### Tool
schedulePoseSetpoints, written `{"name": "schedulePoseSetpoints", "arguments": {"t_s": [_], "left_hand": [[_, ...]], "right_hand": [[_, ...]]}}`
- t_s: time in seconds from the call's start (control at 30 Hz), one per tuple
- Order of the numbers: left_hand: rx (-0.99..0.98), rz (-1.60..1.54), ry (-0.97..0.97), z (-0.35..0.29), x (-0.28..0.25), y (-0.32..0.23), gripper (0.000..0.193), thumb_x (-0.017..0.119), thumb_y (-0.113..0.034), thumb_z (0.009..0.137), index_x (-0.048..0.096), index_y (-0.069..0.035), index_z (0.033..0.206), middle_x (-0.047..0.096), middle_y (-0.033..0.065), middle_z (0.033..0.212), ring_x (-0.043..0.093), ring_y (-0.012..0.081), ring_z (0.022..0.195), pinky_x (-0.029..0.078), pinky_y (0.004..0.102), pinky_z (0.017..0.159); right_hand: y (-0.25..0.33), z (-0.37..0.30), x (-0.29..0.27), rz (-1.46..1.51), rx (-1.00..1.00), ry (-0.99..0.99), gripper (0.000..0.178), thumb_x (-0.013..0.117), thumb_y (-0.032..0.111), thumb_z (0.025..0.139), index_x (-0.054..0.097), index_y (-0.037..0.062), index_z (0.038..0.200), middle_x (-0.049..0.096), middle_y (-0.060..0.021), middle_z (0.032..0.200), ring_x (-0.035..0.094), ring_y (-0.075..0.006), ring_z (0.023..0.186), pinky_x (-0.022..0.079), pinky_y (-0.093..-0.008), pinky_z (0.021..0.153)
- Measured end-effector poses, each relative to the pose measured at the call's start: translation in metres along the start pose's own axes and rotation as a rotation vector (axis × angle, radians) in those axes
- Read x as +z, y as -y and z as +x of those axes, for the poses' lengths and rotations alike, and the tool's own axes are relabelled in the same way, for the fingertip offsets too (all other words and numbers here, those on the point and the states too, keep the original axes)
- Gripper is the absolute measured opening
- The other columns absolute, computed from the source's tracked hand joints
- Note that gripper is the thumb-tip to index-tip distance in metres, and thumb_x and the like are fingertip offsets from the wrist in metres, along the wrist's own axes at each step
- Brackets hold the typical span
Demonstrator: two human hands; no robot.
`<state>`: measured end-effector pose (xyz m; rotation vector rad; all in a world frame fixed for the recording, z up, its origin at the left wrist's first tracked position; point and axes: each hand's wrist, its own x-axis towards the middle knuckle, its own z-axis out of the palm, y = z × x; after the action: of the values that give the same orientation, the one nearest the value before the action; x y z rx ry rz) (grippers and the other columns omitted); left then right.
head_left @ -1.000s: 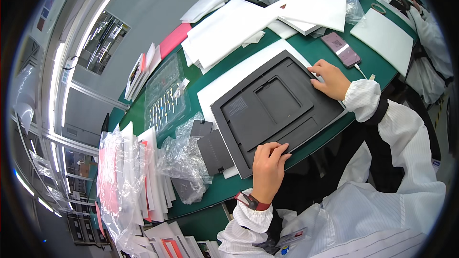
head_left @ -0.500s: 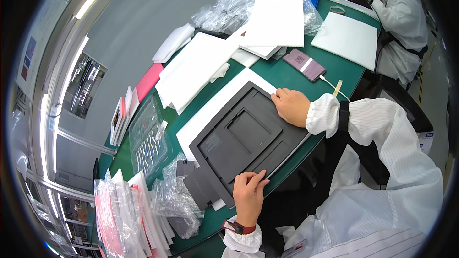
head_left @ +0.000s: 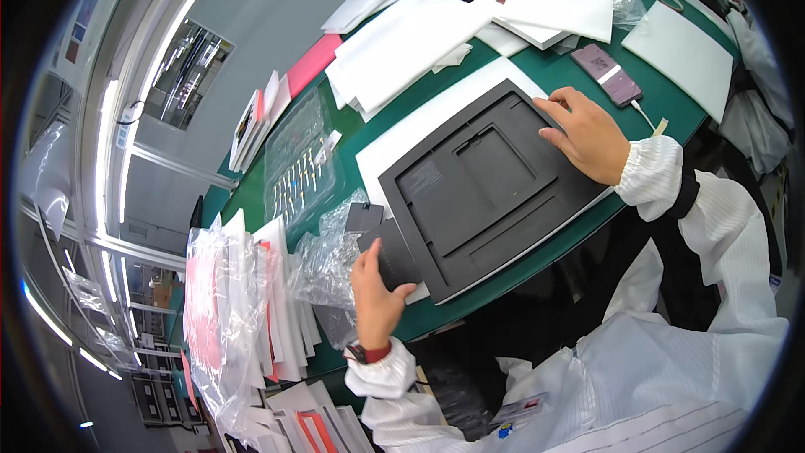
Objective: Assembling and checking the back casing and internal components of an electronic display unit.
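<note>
1 left hand [head_left: 377, 300], 6-7 o'clock; 1 right hand [head_left: 591, 141], 2 o'clock. 1 dark panel [head_left: 490, 189], 3 o'clock. 1 phone [head_left: 605, 75], 2 o'clock. 1 tape roll [head_left: 677, 9], same bearing, farther out. 1 clear tray [head_left: 288, 132], 10 o'clock. White sheets [head_left: 411, 50]: several, overlapping, uncountable.

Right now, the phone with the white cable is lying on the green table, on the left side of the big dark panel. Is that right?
Not quite: the phone with the white cable is lying on the green table, but on the right side of the big dark panel, near the right hand. The head view shows it.
</note>
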<state>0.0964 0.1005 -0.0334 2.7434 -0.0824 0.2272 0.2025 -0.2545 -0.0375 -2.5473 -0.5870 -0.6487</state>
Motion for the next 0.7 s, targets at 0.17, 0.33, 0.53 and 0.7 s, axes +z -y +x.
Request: {"name": "schedulePoseSetpoints", "arguments": {"t_s": [0.17,0.33,0.53,0.7], "left_hand": [[-0.391,0.052,-0.038,0.008,0.012,0.041,0.081,0.079,-0.034,0.064,0.041,0.003,0.125,0.059,0.0185,0.091,0.058,0.0364,0.086,0.045,0.0408,0.080],[-0.504,-0.057,-0.103,0.017,0.004,0.057,0.065,0.078,-0.026,0.067,0.050,0.007,0.116,0.064,0.0131,0.081,0.061,0.0213,0.072,0.048,0.0317,0.067],[-0.383,-0.634,-0.240,0.016,0.003,0.044,0.026,0.069,-0.010,0.073,0.059,0.006,0.092,0.064,0.0107,0.084,0.060,0.0153,0.072,0.046,0.0274,0.064],[-0.271,-0.056,-0.468,0.009,-0.017,0.004,0.017,0.064,-0.008,0.075,0.060,0.000,0.089,0.064,0.0124,0.085,0.060,0.0262,0.080,0.045,0.0353,0.078]], "right_hand": [[0.022,-0.004,0.006,0.142,-0.024,0.065,0.036,0.062,0.015,0.082,0.053,0.0002,0.114,0.051,-0.0143,0.105,0.054,-0.0300,0.092,0.045,-0.0343,0.080],[0.023,-0.007,0.011,0.174,-0.023,0.104,0.034,0.062,0.015,0.083,0.053,0.0006,0.113,0.050,-0.0134,0.104,0.054,-0.0291,0.091,0.045,-0.0342,0.080],[0.019,-0.001,0.000,0.242,0.019,0.082,0.031,0.059,0.022,0.086,0.056,0.0020,0.110,0.052,-0.0137,0.103,0.057,-0.0284,0.088,0.047,-0.0346,0.077],[0.028,0.005,-0.005,0.331,0.026,0.105,0.027,0.061,0.014,0.083,0.056,0.0020,0.107,0.050,-0.0127,0.102,0.055,-0.0281,0.088,0.046,-0.0332,0.078]]}}
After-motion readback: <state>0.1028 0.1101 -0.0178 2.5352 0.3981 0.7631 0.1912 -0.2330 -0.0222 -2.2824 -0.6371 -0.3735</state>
